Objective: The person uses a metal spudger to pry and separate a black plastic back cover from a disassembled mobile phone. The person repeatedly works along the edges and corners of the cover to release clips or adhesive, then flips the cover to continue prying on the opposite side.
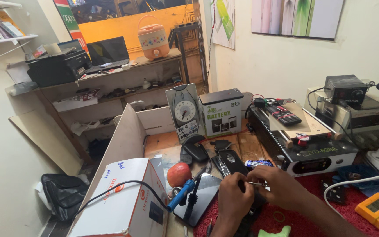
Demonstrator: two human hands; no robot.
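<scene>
From the head view we have both hands low at six o'clock over the red mat [286, 219], left hand [233, 197] clamping a small dark phone part [253, 206], right hand [277, 186] fingers pinching thin metal tweezers [255, 183] at its top edge — light, stiff, fragile, best held by the edges.

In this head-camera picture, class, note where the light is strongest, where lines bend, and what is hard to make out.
Head view: brightest on the orange wall at the top; the shelf edges bow from wide-angle distortion; the left hand and right hand are dim and slightly soft, hiding the small part they pinch.
</scene>
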